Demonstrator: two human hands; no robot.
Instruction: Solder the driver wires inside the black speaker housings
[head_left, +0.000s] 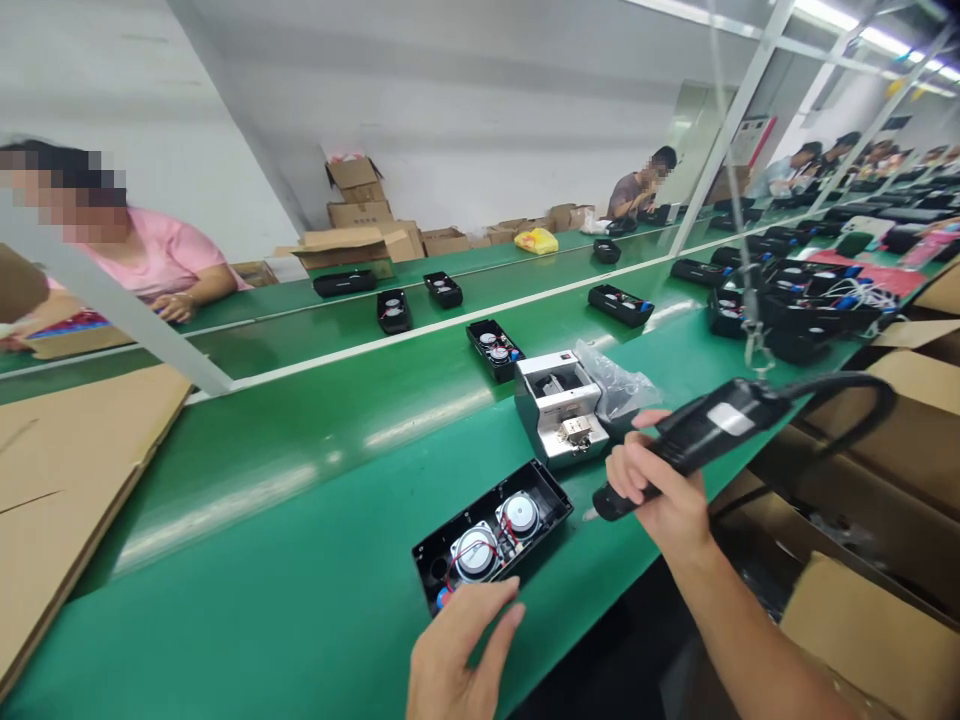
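Note:
A black speaker housing (551, 492) lies open side up on the green bench, with two round silver speaker drivers (475, 553), red wires and a blue part in it. At its near edge is my left hand (461, 650), thumb and forefinger apart; I cannot tell whether a fingertip touches the rim. My right hand (667, 495) is wrapped round a black electric screwdriver (720, 425), which hangs from a metal hook and cord. Its tip points down-left, just right of the housing and apart from it. Behind stands a silver-and-black screw feeder (562, 405).
Clear plastic wrap (619, 385) lies beside the feeder. More speaker housings (495, 350) sit on the green conveyor (337, 395), and several are piled at right. Cardboard boxes (885, 620) stand below the bench edge. Cardboard (82, 470) lies at left. Co-workers sit across the line.

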